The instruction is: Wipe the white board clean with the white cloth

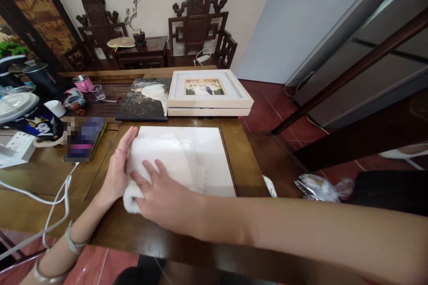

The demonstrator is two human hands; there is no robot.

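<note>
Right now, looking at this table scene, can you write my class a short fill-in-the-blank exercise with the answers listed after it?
1. Both hands, the left hand and the right hand, rest on a rolled white ____.
2. The towel lies on a white ____.
3. The white picture frame sits on the wooden ____.
4. Beside the frame lies a dark ____.

Missing words: towel; board; table; photo print

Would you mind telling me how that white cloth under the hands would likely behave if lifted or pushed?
The white cloth looks soft and bunched, so it would probably flop and unroll. It seems light. Pressed by the left hand and right hand, it may slide on the smooth white panel.
</note>
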